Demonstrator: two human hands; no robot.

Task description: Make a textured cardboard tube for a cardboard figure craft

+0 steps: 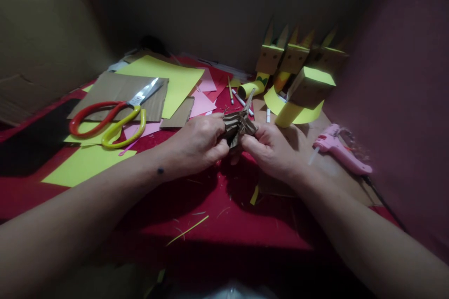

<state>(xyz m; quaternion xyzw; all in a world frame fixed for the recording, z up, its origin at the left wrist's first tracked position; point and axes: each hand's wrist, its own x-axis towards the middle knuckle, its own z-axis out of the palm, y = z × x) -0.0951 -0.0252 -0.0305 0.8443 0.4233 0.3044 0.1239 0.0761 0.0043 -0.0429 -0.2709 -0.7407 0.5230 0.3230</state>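
Between my two hands is a crumpled piece of brown corrugated cardboard (234, 124), held above the red tabletop. My left hand (201, 142) is closed on its left side, thumb pressed against the fingers. My right hand (268, 147) pinches its right side, with the thumb toward me. A thin strip of the cardboard sticks up at the top. Part of the piece is covered by my fingers. Just beyond my right hand stands a box-headed cardboard figure (310, 86) on a yellow paper tube.
Scissors (135, 105) with red and yellow handles lie on cardboard and yellow paper (175, 81) at left. A pink glue gun (342, 147) rests at right on a cardboard sheet. Several box-headed figures (270, 58) stand behind. Paper scraps (187, 230) lie in front.
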